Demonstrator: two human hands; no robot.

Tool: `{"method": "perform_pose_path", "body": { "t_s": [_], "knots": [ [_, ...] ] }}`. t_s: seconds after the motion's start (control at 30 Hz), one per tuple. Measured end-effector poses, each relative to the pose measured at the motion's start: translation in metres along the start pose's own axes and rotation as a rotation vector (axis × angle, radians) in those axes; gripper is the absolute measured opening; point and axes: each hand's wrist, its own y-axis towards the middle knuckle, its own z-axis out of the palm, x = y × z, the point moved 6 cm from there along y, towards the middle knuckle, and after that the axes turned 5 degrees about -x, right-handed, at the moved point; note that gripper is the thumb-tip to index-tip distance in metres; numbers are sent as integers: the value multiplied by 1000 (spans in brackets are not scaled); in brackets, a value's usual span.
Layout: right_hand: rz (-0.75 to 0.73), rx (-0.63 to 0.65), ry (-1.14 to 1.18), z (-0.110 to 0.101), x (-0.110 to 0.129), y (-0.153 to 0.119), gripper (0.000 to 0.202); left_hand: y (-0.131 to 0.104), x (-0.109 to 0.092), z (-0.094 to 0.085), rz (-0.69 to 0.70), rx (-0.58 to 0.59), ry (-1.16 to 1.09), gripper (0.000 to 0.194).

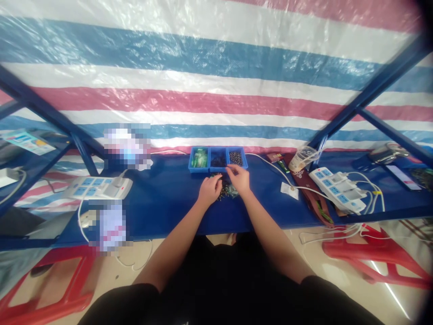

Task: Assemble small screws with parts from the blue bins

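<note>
Three joined blue bins [209,169] stand at the back of the blue table. Green pieces [200,158] fill the left bin, dark small parts [218,159] the middle one, and small metal parts that look like screws [236,158] the right one. My right hand [239,180] is at the front edge of the middle bin, its thumb and fingers pinched together. Just left of it, my left hand [209,191] has its fingers curled together. Whatever either hand grips is too small to make out. Between and below them lies a small pile of brassy and green pieces [223,193].
Power strips lie on the left [98,187] and right [338,189], with white cables trailing. A plastic cup [301,159], a brown strap [309,194] and a white paper tag [289,190] are to the right. Red stools [379,257] stand below; blue frame posts rise at both sides.
</note>
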Motion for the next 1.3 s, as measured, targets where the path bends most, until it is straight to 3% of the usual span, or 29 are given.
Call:
{"method": "perform_pose_path", "body": {
  "t_s": [0.17, 0.47, 0.7, 0.77, 0.9, 1.13, 1.3],
  "knots": [
    [-18, 24, -139, 18, -5, 14, 28, -2, 3, 4, 17, 11, 13, 30],
    [13, 111, -244, 25, -12, 14, 24, -3, 5, 7, 36, 27, 19, 30],
    [9, 203, -267, 19, -16, -13, 23, -2, 5, 6, 37, 12, 17, 29],
    [35, 296, -281, 20, -20, -22, 20, -2, 5, 6, 43, 3, 12, 27],
    [-58, 418, -262, 25, -21, -30, 21, -2, 4, 6, 66, 1, 18, 25],
    [-65, 403, -207, 28, -25, -29, 11, -3, 4, 7, 82, 4, 42, 25],
    [-29, 380, -124, 24, -25, -28, 18, -3, 4, 7, 82, 3, 47, 25]
  ]
}}
